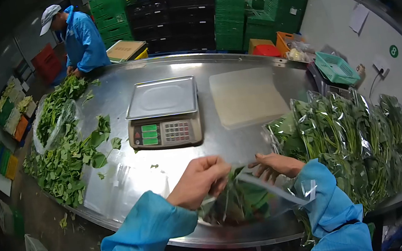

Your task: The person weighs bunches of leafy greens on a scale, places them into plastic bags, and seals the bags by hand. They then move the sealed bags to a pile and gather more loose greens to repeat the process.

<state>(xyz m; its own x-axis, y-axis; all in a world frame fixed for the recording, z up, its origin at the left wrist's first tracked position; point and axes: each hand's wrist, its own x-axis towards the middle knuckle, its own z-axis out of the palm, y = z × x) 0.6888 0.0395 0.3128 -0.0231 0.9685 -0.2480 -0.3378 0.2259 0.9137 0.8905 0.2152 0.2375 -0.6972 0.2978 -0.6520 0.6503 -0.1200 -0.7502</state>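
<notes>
My left hand (200, 180) and my right hand (276, 163) both grip the top edge of a clear plastic bag of leafy greens (246, 202), held over the near edge of the steel table (246, 147). The left hand pinches the bag's left corner, the right hand the right corner. Both sleeves are blue. A digital scale (164, 113) with an empty pan stands just beyond my hands.
Several filled bags of greens (354, 139) are piled at the right. Loose greens (67, 150) lie heaped at the left, beside flat empty bags (126, 183). A cutting board (246, 97) lies past the scale. A person in blue (78, 40) works at the far left. Green crates (245, 7) stack behind.
</notes>
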